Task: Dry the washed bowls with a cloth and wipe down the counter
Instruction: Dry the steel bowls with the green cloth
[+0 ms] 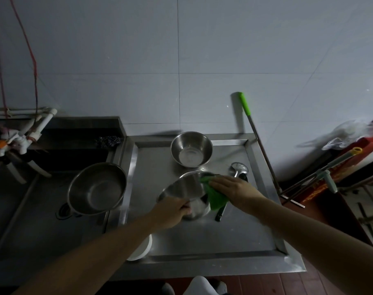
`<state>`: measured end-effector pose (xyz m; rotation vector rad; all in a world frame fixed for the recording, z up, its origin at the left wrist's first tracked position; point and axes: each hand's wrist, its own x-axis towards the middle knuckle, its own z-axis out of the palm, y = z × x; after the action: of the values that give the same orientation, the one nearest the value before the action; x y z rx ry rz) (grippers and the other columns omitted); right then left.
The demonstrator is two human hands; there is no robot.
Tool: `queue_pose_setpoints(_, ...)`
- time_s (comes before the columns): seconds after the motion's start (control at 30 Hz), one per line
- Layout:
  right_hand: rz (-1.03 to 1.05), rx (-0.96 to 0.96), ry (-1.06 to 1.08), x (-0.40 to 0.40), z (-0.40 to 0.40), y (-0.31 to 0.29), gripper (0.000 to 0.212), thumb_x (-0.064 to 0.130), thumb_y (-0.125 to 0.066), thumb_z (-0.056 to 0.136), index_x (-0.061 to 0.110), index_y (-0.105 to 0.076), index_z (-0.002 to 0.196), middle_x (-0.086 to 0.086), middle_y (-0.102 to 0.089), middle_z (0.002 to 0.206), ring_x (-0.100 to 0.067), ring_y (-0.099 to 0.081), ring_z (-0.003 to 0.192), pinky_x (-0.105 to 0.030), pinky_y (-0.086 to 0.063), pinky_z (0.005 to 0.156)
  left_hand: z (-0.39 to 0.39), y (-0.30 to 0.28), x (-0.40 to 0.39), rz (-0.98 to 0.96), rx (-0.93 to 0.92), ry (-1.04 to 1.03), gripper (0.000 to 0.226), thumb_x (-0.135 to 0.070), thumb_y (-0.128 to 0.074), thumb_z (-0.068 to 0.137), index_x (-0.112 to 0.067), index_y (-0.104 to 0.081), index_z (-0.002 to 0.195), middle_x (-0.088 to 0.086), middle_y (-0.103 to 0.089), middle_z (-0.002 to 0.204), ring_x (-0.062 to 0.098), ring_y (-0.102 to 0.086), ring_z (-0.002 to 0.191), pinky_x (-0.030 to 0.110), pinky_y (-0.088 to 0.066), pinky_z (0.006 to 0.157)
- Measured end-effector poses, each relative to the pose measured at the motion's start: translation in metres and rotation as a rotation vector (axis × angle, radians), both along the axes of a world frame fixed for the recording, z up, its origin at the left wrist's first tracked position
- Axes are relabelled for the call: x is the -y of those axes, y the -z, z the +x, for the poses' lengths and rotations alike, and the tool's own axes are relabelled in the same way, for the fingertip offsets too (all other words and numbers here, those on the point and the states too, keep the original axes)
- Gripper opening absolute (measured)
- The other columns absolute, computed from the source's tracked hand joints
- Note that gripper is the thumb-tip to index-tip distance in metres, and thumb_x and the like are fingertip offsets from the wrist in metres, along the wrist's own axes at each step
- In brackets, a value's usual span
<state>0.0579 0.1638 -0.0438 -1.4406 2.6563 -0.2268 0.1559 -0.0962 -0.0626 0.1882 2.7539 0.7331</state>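
Drying a tilted steel bowl (pixel 182 187) held just above the steel counter (pixel 202 235) — main risk a slip: left hand (pixel 170 212) pinching only the near rim, fingers curled over the edge, so a hard push from the cloth could lever the bowl out of that grip & drop it, clattering, onto whatever sits right under it — looks like another bowl (pixel 199 209), can't say for sure. Right hand (pixel 234 189) lying flat-ish on the green cloth (pixel 215 196), fingers extended, pressing it against the bowl's far rim/outer side; thumb hidden, so wrap around the cloth not confirmable. Loose tail of cloth hanging down toward a dark-handled utensil (pixel 220 213) — could snag it or drag it off its spot; a metal ladle (pixel 239 168) just behind the right hand also in elbow-sweep range. Both forearms reaching forward, left from low-left, right from low-right, wrists roughly level w/ the bowl. Another small steel bowl (pixel 191 149) upright at the counter's back, prob. not yet dried; big steel basin (pixel 97 188) resting at the sink (pixel 21 209) edge, well apart. Counter wipe-down not yet started, by the look of it.
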Motion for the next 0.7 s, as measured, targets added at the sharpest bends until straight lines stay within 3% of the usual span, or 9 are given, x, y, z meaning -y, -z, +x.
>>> queue_pose_setpoints(0.1,-0.016,0.066,0.115,0.001,-0.002,-0.002,0.087,0.004,-0.075,0.081,0.027,-0.034,0.154,-0.003,-0.037,0.158,-0.032,-0.050,0.132,-0.045,-0.054,0.098,-0.004,-0.004,-0.002,0.284,0.137,-0.250,0.025,-0.034,-0.064,0.090,-0.012,-0.068,0.100,0.006,-0.071,0.095,0.021,-0.064,0.088,0.029,-0.044,0.075)
queue_pose_setpoints(0.23,-0.089,0.257,0.204,0.014,0.011,0.012,0.088,0.007,-0.072,0.085,0.030,-0.026,0.156,-0.006,-0.021,0.163,-0.037,-0.042,0.138,-0.043,-0.047,0.106,-0.006,0.001,-0.010,0.682,0.253,-0.514,0.046,-0.047,-0.067,0.076,-0.013,-0.070,0.108,0.006,-0.076,0.102,0.026,-0.071,0.098,0.049,-0.055,0.092)
queue_pose_setpoints(0.33,-0.213,0.381,0.251,0.029,0.026,0.017,0.085,0.041,-0.063,0.085,0.030,-0.020,0.157,-0.006,0.000,0.167,-0.037,-0.001,0.153,-0.056,-0.029,0.117,-0.007,-0.001,-0.024,0.897,0.288,-0.644,0.036,-0.030,-0.072,0.083,-0.011,-0.071,0.113,0.008,-0.076,0.106,0.027,-0.070,0.105,0.049,-0.054,0.098)
queue_pose_setpoints(0.4,-0.111,0.358,0.266,0.036,0.033,0.013,0.093,0.066,-0.048,0.083,0.036,-0.004,0.159,0.004,0.022,0.165,-0.027,0.026,0.149,-0.054,-0.011,0.119,-0.007,-0.003,-0.032,1.029,0.317,-0.707,0.028,-0.016,-0.064,0.094,-0.006,-0.069,0.119,0.012,-0.076,0.107,0.030,-0.070,0.106,0.047,-0.054,0.098)
queue_pose_setpoints(0.47,0.017,0.301,0.212,0.041,0.041,0.004,0.098,0.076,-0.043,0.086,0.037,0.011,0.157,0.008,0.035,0.160,-0.022,0.040,0.142,-0.051,0.003,0.117,-0.007,-0.006,-0.038,1.141,0.350,-0.797,0.026,-0.013,-0.053,0.101,-0.008,-0.067,0.122,0.013,-0.075,0.109,0.029,-0.070,0.105,0.045,-0.056,0.095)
queue_pose_setpoints(0.57,0.084,0.265,0.170,0.048,0.051,-0.005,0.088,0.078,-0.029,0.091,0.035,0.008,0.158,0.005,0.032,0.160,-0.022,0.040,0.142,-0.048,0.014,0.117,-0.008,-0.016,-0.044,1.175,0.410,-0.989,0.035,-0.037,-0.043,0.106,-0.013,-0.067,0.116,0.014,-0.074,0.107,0.030,-0.071,0.101,0.042,-0.059,0.088)
queue_pose_setpoints(0.63,-0.009,0.281,0.229,0.051,0.055,-0.003,0.072,0.070,-0.018,0.097,0.033,-0.008,0.159,0.005,0.016,0.165,-0.021,0.031,0.147,-0.046,0.008,0.121,-0.012,-0.020,-0.047,1.032,0.437,-1.078,0.050,-0.054,-0.035,0.104,-0.014,-0.066,0.104,0.013,-0.071,0.099,0.028,-0.068,0.091,0.038,-0.057,0.078)
queue_pose_setpoints(0.7,-0.136,0.180,0.277,0.052,0.061,0.005,0.060,0.055,-0.016,0.103,0.028,-0.028,0.155,0.001,-0.010,0.166,-0.024,0.013,0.152,-0.047,-0.005,0.123,-0.015,-0.022,-0.048,0.900,0.426,-1.112,0.056,-0.059,-0.030,0.103,-0.015,-0.064,0.099,0.011,-0.067,0.094,0.026,-0.065,0.088,0.036,-0.053,0.077)
